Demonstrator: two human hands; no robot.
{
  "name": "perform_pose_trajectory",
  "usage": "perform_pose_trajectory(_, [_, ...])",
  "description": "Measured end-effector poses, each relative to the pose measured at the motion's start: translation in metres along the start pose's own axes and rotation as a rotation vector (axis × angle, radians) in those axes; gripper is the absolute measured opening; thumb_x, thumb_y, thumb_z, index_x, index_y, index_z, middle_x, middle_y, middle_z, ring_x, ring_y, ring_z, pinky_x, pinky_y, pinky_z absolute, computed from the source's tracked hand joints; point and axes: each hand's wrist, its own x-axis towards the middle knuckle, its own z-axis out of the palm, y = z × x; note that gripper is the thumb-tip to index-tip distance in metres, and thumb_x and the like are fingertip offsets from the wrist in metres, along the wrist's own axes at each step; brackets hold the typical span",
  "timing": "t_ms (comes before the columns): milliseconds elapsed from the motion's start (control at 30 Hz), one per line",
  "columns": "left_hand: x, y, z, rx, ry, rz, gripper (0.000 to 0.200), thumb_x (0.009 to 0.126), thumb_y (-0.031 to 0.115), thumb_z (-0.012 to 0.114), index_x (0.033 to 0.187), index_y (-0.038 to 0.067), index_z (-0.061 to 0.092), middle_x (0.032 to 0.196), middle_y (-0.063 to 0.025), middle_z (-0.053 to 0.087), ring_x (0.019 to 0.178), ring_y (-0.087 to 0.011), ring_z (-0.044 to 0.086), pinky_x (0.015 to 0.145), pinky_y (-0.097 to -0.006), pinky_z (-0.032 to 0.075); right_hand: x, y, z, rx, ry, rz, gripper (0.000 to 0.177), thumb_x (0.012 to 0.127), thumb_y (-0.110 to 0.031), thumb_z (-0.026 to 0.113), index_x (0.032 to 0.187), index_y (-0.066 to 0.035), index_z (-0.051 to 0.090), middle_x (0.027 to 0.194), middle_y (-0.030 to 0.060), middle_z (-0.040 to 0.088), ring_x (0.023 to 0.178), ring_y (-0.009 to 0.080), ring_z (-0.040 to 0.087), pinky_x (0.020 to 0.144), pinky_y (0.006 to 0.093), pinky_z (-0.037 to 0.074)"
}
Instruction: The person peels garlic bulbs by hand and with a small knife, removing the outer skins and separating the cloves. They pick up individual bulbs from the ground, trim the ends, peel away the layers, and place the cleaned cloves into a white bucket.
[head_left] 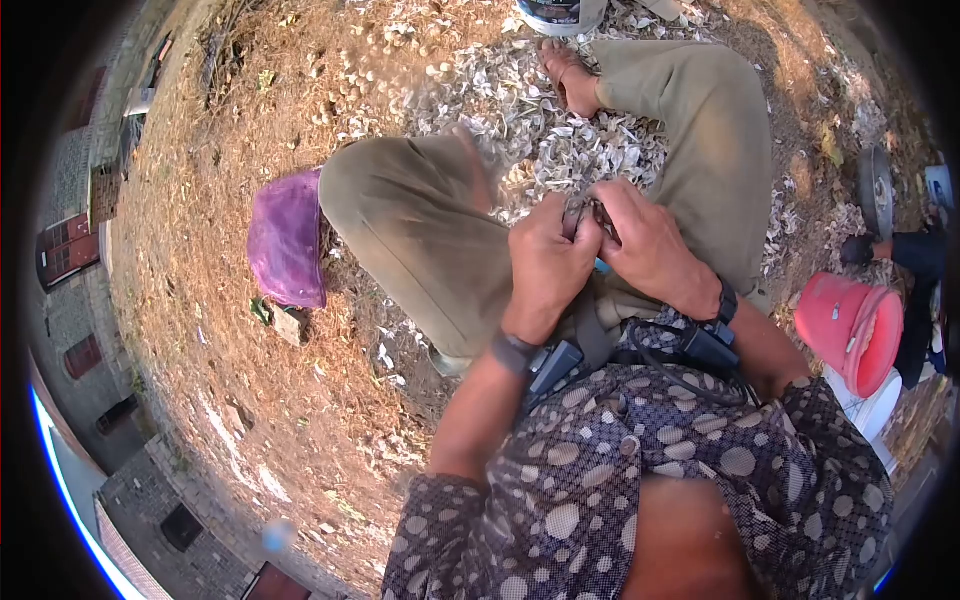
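My left hand [553, 252] and my right hand [652, 238] meet over my lap, thumbs and fingers drawn together. Closed in my left hand is a small dark metal tool [573, 216] with a loop-like end; its full shape is hidden. The fingers of my right hand are also closed, pressed up against the same spot. What they pinch is covered by the fingers. A bit of blue [602, 265] shows just below the hands. Beyond them, between my bent legs, lies a layer of pale, papery peels or shells [545, 150].
Small round pale pieces [375, 75] are scattered farther out on dry ground. A purple sack or cloth bundle [287, 240] sits beside my left knee, near a stone [290, 326]. A white bucket [552, 14] stands ahead. At right are a pink bucket [825, 310], a metal pan [876, 192] and another person's dark sleeve [915, 255].
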Motion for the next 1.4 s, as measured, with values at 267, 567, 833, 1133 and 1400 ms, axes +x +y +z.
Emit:
perform_pose_trajectory(267, [0.000, 0.000, -0.001, 0.156, -0.048, 0.000, 0.019, 0.084, 0.012, 0.073, 0.080, 0.000, 0.058, 0.068, -0.0205, 0.063, 0.063, -0.0416, 0.065, 0.058, -0.0467, 0.051, -0.005, 0.002, 0.004, -0.040, -0.093, 0.052, 0.039, 0.083, -0.006, 0.068, 0.117, -0.003, 0.051, 0.106, 0.0202, 0.060, 0.092, 0.0451, 0.065, 0.074, 0.0546, 0.053])
perform_pose_trajectory(567, [-0.002, -0.015, 0.005, -0.113, -0.009, -0.130, 0.016, 0.090, 0.014, 0.069, 0.085, 0.001, 0.060, 0.066, -0.0109, 0.064, 0.053, -0.0257, 0.061, 0.053, -0.0399, 0.049, -0.006, -0.002, 0.006, -0.008, -0.025, 0.059, 0.037, 0.083, -0.005, 0.069, 0.117, -0.002, 0.053, 0.102, 0.0203, 0.062, 0.089, 0.0442, 0.066, 0.073, 0.0534, 0.053])
perform_pose_trajectory(833, [0.007, -0.014, -0.008, -1.058, 0.139, -0.456, 0.014, 0.102, 0.013, 0.059, 0.112, 0.004, 0.058, 0.076, -0.0035, 0.060, 0.054, -0.0084, 0.049, 0.047, -0.0264, 0.043, -0.008, 0.005, 0.001, 0.616, -0.003, 0.219, 0.030, 0.092, 0.000, 0.061, 0.121, -0.002, 0.053, 0.098, 0.0116, 0.065, 0.080, 0.0191, 0.067, 0.073, 0.0339, 0.056])
perform_pose_trajectory(1133, [-0.003, -0.006, -0.006, -0.657, -0.016, -0.308, 0.012, 0.099, 0.012, 0.066, 0.105, 0.000, 0.066, 0.077, 0.0014, 0.062, 0.067, -0.0028, 0.053, 0.053, -0.0210, 0.043, 0.004, 0.027, -0.010, 1.486, -0.079, 0.475, 0.024, 0.101, -0.013, 0.064, 0.120, -0.003, 0.053, 0.096, 0.0059, 0.062, 0.077, 0.0125, 0.061, 0.069, 0.0273, 0.051])
perform_pose_trajectory(1400, [-0.004, -0.006, -0.009, -0.576, -0.058, -0.197, 0.018, 0.098, 0.010, 0.068, 0.111, -0.003, 0.071, 0.078, 0.0054, 0.060, 0.068, -0.0029, 0.048, 0.060, -0.0226, 0.040, 0.008, 0.028, -0.003, 1.508, -0.050, 0.436, 0.031, 0.097, -0.010, 0.069, 0.123, -0.004, 0.054, 0.102, 0.0042, 0.063, 0.087, 0.0131, 0.061, 0.079, 0.0290, 0.052])
